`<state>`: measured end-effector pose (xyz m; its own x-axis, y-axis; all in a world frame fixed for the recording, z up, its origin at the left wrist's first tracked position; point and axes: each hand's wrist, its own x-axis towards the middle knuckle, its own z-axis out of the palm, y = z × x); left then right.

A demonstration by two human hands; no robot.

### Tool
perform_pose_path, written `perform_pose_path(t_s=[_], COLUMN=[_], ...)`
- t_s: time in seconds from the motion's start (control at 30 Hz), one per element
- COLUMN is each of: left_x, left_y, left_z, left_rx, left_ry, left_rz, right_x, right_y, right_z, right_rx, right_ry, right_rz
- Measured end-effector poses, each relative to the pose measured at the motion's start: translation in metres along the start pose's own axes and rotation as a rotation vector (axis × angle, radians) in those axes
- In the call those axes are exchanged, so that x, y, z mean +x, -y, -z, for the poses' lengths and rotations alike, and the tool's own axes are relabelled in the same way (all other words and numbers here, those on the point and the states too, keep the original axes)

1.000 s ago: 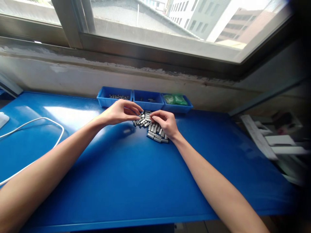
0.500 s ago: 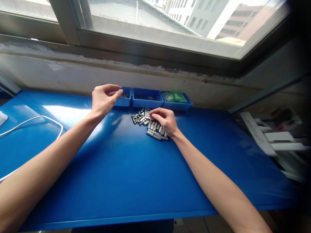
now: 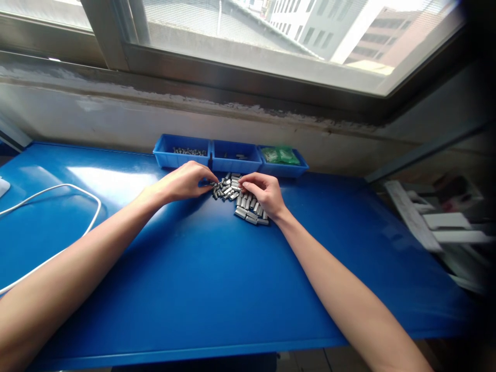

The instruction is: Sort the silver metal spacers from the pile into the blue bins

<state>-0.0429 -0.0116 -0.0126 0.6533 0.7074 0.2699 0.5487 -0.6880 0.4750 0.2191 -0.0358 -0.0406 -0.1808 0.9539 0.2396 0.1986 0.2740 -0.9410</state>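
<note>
Small metal pieces (image 3: 222, 189), some like short screws, lie in a pile on the blue table (image 3: 232, 279). Beside them on the right are larger silver hex-shaped metal pieces (image 3: 251, 213). My left hand (image 3: 186, 182) reaches to the left edge of the pile, thumb and forefinger drawn together at the small pieces; what they pinch is too small to name. Over the larger pieces rests my right hand (image 3: 266, 192), its fingertips pinched. Whatever is between those fingertips is hidden.
Behind the pile stand three blue bins in a row: a left bin (image 3: 182, 160) of small metal parts, a middle bin (image 3: 236, 164) with a few pieces, and a right bin (image 3: 298, 168) holding green bags (image 3: 279, 154). A white cable (image 3: 83, 194) curves across the table's left side.
My left hand has come down and right, from in front of the left bin to the pile's left edge. My right hand has stayed in nearly the same place.
</note>
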Motion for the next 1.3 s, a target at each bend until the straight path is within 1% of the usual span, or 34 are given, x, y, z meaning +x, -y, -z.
perform_pose_path(t_s=[0.17, 0.27, 0.33, 0.43, 0.53, 0.6, 0.77, 0.9, 0.97, 1.0, 1.1, 1.17, 1.23, 1.3], left_x=[0.0, 0.0, 0.0, 0.002, 0.003, 0.004, 0.003, 0.004, 0.005, 0.005, 0.007, 0.007, 0.007, 0.007], left_y=[0.003, 0.001, -0.002, -0.009, -0.015, -0.019, -0.024, -0.025, -0.024, -0.022, -0.018, -0.015, -0.013, -0.012], left_z=[-0.004, -0.004, -0.003, 0.001, 0.006, 0.009, 0.013, 0.012, 0.011, 0.01, 0.009, 0.009, 0.011, 0.012], left_rx=[0.039, 0.029, -0.001, -0.174, -0.442, -0.563, -0.709, -0.751, -0.743, -0.739, -0.742, -0.753, -0.758, -0.737], left_ry=[-0.013, -0.028, -0.064, -0.139, -0.093, -0.054, -0.084, -0.12, -0.192, -0.262, -0.54, -0.675, -0.741, -0.753], left_rz=[-0.035, -0.006, 0.036, 0.131, 0.206, 0.223, 0.269, 0.316, 0.352, 0.376, 0.433, 0.46, 0.472, 0.46], right_x=[0.0, 0.0, 0.0, 0.0, 0.0, 0.0, 0.0, 0.001, 0.001, 0.001, 0.0, 0.0, 0.0, 0.001], right_y=[0.001, 0.0, -0.001, -0.001, -0.001, -0.001, -0.001, -0.002, -0.002, -0.002, -0.002, -0.003, -0.003, -0.004], right_z=[0.0, 0.0, 0.0, 0.0, 0.0, 0.0, 0.001, 0.001, 0.001, 0.001, 0.001, 0.001, 0.002, 0.002], right_rx=[-0.003, 0.002, 0.003, 0.001, 0.001, 0.004, -0.006, -0.005, 0.002, 0.004, 0.005, 0.004, 0.0, -0.004], right_ry=[-0.006, -0.006, -0.001, 0.001, -0.003, -0.002, -0.006, -0.002, 0.001, 0.0, -0.001, 0.0, 0.004, 0.007], right_rz=[0.0, 0.002, 0.007, 0.004, -0.003, -0.003, -0.003, -0.006, -0.002, 0.001, 0.003, 0.0, -0.002, 0.0])
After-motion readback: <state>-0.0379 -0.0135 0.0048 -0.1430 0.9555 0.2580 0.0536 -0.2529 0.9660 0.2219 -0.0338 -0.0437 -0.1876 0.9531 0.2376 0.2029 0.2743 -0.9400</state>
